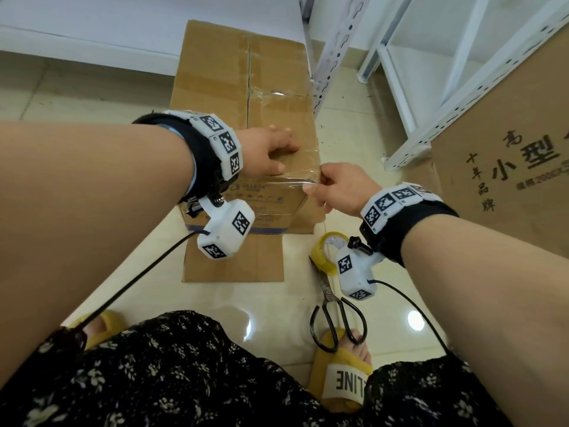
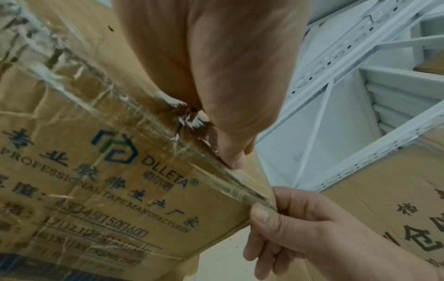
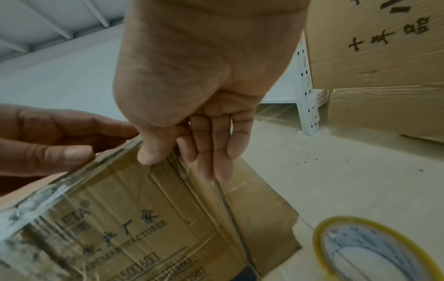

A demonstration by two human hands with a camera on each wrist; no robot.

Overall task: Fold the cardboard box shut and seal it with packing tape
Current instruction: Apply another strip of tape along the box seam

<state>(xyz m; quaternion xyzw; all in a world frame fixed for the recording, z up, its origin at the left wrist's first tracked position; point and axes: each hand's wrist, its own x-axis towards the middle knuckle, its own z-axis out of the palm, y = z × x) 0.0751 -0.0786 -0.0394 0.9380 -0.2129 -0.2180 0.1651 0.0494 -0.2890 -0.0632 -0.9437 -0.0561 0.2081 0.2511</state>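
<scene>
A brown cardboard box (image 1: 277,87) lies on the floor with its flaps folded shut and clear tape along its seams. My left hand (image 1: 277,152) rests flat on its top near the front edge, the thumb (image 2: 230,152) pressing the clear tape strip (image 1: 289,181) onto that edge. My right hand (image 1: 317,188) pinches the strip's free end between thumb and forefinger at the box's front right corner (image 2: 261,201). The strip runs taut along the edge. A yellow-rimmed tape roll (image 1: 323,248) lies on the floor under my right wrist, and black scissors (image 1: 335,309) lie beside it.
White metal shelving (image 1: 400,87) stands close to the box's right side. A large printed carton (image 1: 508,164) stands at the right. A loose cardboard flap (image 1: 234,260) lies flat in front of the box. My feet in yellow slippers (image 1: 341,380) are near the scissors.
</scene>
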